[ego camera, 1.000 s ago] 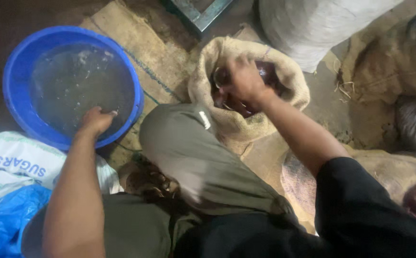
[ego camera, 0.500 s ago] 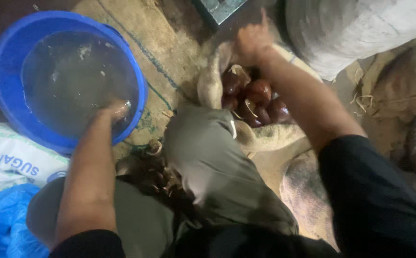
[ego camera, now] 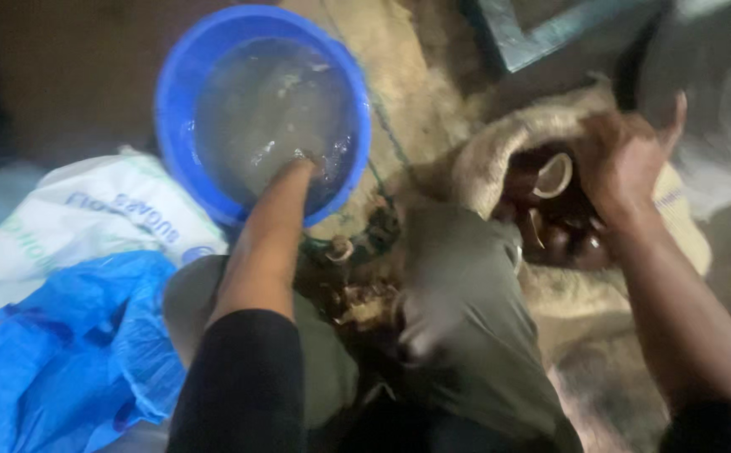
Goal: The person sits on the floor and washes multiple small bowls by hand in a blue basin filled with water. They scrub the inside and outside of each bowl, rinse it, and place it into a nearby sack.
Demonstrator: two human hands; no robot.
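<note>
We look down from the head camera at a person seated on the floor, knees in grey-green trousers between the two arms. The left hand is plunged into the water of a blue plastic basin that stands toward the far left of the floor; its fingers are under the cloudy water, so we cannot tell whether they are curled or spread. Half a second ago that hand only rested at the basin's near rim; now it reaches down inside. The right hand hovers over the mouth of a burlap sack at the far right, fingers loosely spread and holding nothing we can see, palm turned down just above the dark brown rounded nuts that fill the sack. Earlier this hand was raised beyond the sack; now it sits lower, right at the rim. One pale cut half shows among the nuts. At the near left lie a white printed bag and a crumpled blue plastic sheet, touching each other. Brown scraps lie on the floor between the knees.
</note>
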